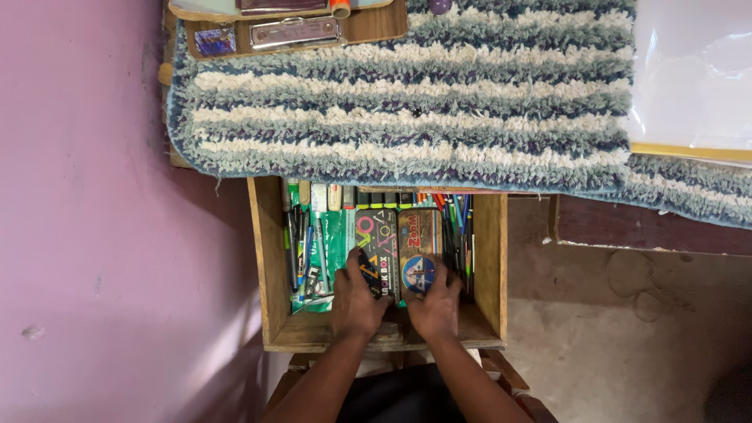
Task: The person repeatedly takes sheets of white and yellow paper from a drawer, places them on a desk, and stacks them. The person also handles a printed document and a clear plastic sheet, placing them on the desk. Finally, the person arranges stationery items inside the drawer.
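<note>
Your left hand [356, 294] grips the dark printed rectangular pencil box [377, 243], fingers curled on it. Your right hand [433, 301] clasps the brown printed pencil box [418, 243] inside the open wooden drawer [266, 266].

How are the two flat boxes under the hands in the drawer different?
The dark box is black with coloured shapes; the brown box is brown and orange with a round blue picture. The dark box lies to the left under the left hand; the brown box lies to the right under the right hand. Both are long, flat, side by side in the wooden drawer, with pens at each side.
</note>
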